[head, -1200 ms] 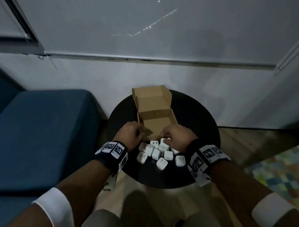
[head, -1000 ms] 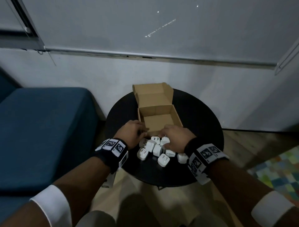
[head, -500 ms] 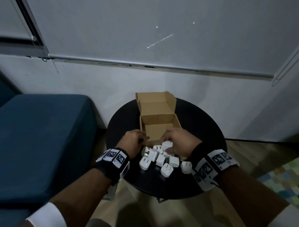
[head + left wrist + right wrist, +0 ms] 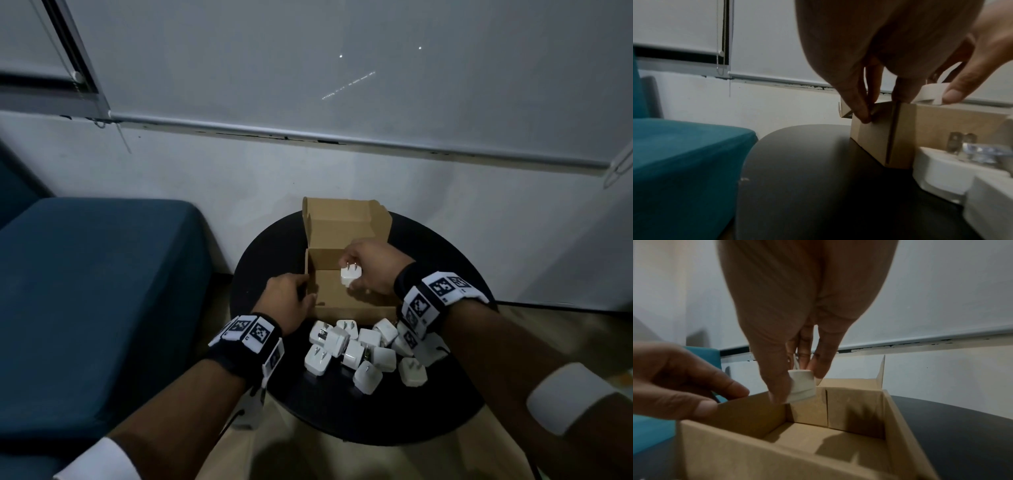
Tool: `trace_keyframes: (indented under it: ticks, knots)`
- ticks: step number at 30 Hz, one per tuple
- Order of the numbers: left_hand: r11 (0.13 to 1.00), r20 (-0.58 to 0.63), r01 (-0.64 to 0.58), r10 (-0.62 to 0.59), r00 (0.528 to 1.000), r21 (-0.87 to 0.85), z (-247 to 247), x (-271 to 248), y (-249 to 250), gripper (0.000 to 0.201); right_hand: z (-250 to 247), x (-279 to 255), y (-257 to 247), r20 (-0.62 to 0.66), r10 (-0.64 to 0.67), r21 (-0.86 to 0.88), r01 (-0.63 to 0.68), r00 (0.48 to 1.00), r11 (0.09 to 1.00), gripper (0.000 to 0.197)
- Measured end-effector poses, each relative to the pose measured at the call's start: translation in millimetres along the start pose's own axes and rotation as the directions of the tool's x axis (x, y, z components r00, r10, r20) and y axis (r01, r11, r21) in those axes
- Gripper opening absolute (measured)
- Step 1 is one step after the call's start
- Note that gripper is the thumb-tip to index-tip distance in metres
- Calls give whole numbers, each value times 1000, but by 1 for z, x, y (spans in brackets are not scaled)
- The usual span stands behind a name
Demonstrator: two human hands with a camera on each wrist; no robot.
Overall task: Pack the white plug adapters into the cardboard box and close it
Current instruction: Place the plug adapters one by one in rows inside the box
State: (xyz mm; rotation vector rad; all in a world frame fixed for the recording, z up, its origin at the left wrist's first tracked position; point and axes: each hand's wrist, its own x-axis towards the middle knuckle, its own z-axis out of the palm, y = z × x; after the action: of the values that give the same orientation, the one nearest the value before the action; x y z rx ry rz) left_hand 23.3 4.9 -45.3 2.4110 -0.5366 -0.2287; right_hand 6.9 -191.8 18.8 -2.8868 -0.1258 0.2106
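An open cardboard box (image 4: pixel 356 308) stands on the round black table (image 4: pixel 442 260), its lid (image 4: pixel 346 219) upright at the back. Its inside (image 4: pixel 828 439) is bare. My right hand (image 4: pixel 354 274) pinches one white plug adapter (image 4: pixel 350 277) by its sides, prongs up, just above the box's far left part; the same adapter (image 4: pixel 802 386) shows between thumb and fingers in the right wrist view. My left hand (image 4: pixel 303 291) grips the box's left wall (image 4: pixel 875 134) near the front corner. Several loose white adapters (image 4: pixel 356 346) lie piled in front of the box.
A blue sofa (image 4: pixel 96 291) stands close on the left of the table. A white wall and lowered roller blinds (image 4: pixel 308 68) are behind it. Wooden floor and a patterned rug corner (image 4: pixel 616 373) lie to the right.
My right hand has lifted one adapter off the pile and carried it forward over the open box. The left hand has stayed at the box's left side.
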Motion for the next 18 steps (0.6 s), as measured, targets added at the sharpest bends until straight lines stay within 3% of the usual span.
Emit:
trace_keyframes:
  ticks: [6, 11, 18]
  knots:
    - [995, 32, 60, -58, 998, -85, 1, -3, -2, 28, 10, 9, -1, 37, 76, -119, -71, 996, 990, 38]
    - [998, 34, 7, -5, 999, -67, 1, -2, -2, 18, 19, 23, -6, 85, 50, -146, -37, 995, 989, 36]
    - [996, 95, -86, 85, 992, 6, 2, -5, -12, 28, 30, 37, -17, 109, -11, -149, 27, 994, 988, 26]
